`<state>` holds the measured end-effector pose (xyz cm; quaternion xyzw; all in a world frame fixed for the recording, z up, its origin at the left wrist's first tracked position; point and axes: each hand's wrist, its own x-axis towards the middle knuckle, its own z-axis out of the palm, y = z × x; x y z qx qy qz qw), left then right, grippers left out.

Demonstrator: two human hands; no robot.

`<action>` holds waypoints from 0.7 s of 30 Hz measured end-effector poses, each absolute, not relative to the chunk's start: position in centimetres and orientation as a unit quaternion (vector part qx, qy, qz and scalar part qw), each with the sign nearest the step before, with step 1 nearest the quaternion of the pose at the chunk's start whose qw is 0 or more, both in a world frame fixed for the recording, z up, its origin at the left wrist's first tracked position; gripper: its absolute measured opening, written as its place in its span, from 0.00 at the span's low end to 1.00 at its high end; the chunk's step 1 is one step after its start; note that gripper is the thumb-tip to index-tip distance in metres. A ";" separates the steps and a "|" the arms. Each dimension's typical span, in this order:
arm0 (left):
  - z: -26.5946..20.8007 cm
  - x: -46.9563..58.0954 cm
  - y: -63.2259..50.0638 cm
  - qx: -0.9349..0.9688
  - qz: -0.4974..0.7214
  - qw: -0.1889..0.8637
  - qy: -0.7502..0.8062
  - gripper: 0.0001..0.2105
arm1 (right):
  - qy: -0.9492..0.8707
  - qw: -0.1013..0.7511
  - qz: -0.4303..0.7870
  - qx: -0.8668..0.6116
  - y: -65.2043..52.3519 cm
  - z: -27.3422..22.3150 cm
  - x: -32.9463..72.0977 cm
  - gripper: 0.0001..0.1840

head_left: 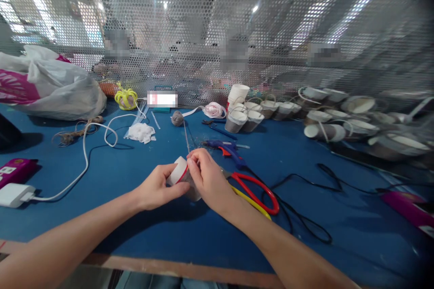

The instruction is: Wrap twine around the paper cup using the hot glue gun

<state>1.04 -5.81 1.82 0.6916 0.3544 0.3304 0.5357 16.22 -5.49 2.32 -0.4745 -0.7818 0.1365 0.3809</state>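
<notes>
My left hand (159,188) is closed round a small paper cup (177,171), which is tipped on its side. A red line runs round the cup, and its lower part looks grey. Grey yarn (186,136) stretches from a small yarn ball (177,118) to the cup, where the fingertips of my right hand (209,179) pinch it against the cup's side. Those fingers partly hide the cup. Scissors (259,189) with red and yellow handles lie beside my right wrist. Just beyond that hand rests a blue glue gun (228,148).
Several cups with handles (252,119) stand at the back right, near a perforated metal screen (203,18). Black cable (305,178) loops across the right side. A white charging cable (86,158), white scraps (140,132) and a plastic bag (54,83) occupy the left.
</notes>
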 end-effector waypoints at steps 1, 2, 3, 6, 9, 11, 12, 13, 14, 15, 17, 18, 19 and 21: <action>1.7 1.0 -5.8 0.680 0.333 0.556 0.342 0.11 | -0.783 0.381 0.133 -0.474 -5.5 2.3 16.2 0.05; 1.6 1.0 -5.7 0.669 0.336 0.575 0.331 0.11 | -0.784 0.381 0.129 -0.473 -5.6 2.3 16.1 0.05; 1.5 1.0 -5.7 0.658 0.340 0.590 0.323 0.11 | -0.785 0.380 0.125 -0.473 -5.6 2.3 16.0 0.05; 1.2 1.2 -5.6 0.635 0.348 0.608 0.326 0.11 | -0.790 0.377 0.118 -0.469 -5.8 2.4 15.9 0.05; 1.2 1.3 -5.5 0.625 0.349 0.610 0.342 0.10 | -0.794 0.372 0.119 -0.466 -6.0 2.5 15.9 0.06; 1.3 1.3 -5.5 0.623 0.350 0.605 0.350 0.10 | -0.793 0.371 0.126 -0.467 -6.0 2.6 15.9 0.06; 1.4 1.4 -5.5 0.623 0.350 0.605 0.350 0.09 | -0.791 0.372 0.132 -0.467 -6.0 2.7 16.0 0.05; 1.4 1.4 -5.5 0.623 0.351 0.607 0.348 0.09 | -0.787 0.374 0.144 -0.469 -6.0 2.8 16.0 0.05; 1.5 1.4 -5.5 0.621 0.350 0.611 0.345 0.09 | -0.779 0.377 0.168 -0.472 -6.0 2.9 16.0 0.05; 1.6 1.4 -5.6 0.620 0.348 0.616 0.340 0.08 | -0.766 0.379 0.205 -0.477 -5.9 3.0 16.0 0.04; 1.7 1.4 -5.7 0.632 0.336 0.614 0.334 0.08 | -0.720 0.379 0.313 -0.489 -5.7 3.2 16.1 0.05; 1.7 1.3 -5.8 0.645 0.328 0.606 0.331 0.08 | -0.691 0.377 0.373 -0.492 -5.5 3.3 16.1 0.05; 1.7 1.3 -5.9 0.662 0.323 0.593 0.326 0.07 | -0.664 0.373 0.421 -0.492 -5.3 3.4 16.1 0.06; 1.8 1.2 -6.1 0.698 0.314 0.564 0.309 0.07 | -0.624 0.375 0.488 -0.482 -4.8 3.8 16.2 0.06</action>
